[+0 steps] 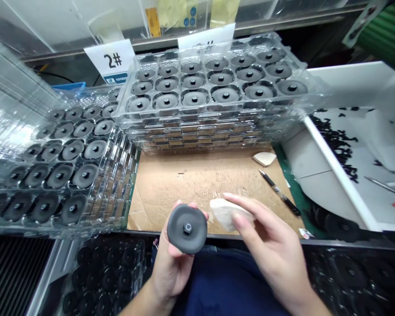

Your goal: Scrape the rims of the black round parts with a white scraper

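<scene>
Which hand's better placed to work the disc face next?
Right hand, likely: it holds a pale cloth-like pad beside the dark grey round disc, which the left hand cradles from below.

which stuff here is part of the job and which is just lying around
Part of the job:
the dark grey disc in the left hand
the whitish pad in the right hand
the clear trays of matching discs

Just lying about:
the pen
the pale wedge on the cardboard sheet
the "2#" card

Bare left hand point(173, 278), bare right hand point(273, 245); dark navy clothing point(224, 281) at lap.
</scene>
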`<state>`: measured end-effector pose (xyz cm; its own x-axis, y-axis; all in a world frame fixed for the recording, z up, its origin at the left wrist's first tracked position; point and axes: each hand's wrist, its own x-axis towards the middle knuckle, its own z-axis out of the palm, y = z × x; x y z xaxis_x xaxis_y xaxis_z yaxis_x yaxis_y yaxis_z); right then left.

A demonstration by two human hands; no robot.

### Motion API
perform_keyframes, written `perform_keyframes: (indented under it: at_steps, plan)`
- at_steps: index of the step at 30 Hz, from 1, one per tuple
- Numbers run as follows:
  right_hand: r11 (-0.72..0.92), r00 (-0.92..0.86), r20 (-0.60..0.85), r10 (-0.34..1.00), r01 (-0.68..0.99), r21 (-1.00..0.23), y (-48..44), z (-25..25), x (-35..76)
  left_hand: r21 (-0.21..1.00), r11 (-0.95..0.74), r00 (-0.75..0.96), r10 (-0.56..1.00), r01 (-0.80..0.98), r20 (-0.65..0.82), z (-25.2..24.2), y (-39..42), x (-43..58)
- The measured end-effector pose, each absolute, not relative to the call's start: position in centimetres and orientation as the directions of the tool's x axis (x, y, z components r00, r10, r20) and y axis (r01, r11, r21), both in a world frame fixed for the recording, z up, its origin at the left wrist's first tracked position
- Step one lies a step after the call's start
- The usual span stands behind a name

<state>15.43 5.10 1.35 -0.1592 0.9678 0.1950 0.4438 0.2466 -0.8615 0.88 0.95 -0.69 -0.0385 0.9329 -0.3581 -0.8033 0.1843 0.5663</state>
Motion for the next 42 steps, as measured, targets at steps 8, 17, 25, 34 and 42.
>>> perform_keyframes:
  at_steps: [8, 17, 25, 34, 42]
  plan:
    - [0.547, -0.639, 0.236, 0.732, 0.344, -0.763, 4.9, 5.2, 12.7, 0.588, 0.268, -0.018, 0.901, -0.763, -0.433, -0.2, 0.9, 0.3]
    - [0.611, -0.661, 0.311, 0.683, 0.283, -0.739, 4.7, 5.8, 14.5, 0.516, 0.377, 0.171, 0.900, -0.769, -0.402, 0.7, 1.2, -0.2]
    - [0.511, -0.424, 0.316, 0.849, 0.504, -0.696, 5.3, 4.6, 16.6, 0.413, 0.457, 0.330, 0.880, -0.788, -0.342, 0.2, 1.6, -0.2]
    - [-0.116, -0.061, -0.148, 0.987, 0.367, -0.923, 3.8, -1.5, 18.8, 0.310, 0.457, 0.385, 0.883, -0.834, -0.267, -0.3, 1.6, 0.1]
    - [-0.108, -0.179, -0.196, 0.964, 0.409, -0.906, 2.9, -2.6, 17.7, 0.337, 0.513, 0.384, 0.841, -0.789, -0.380, 0.2, 1.3, 0.2]
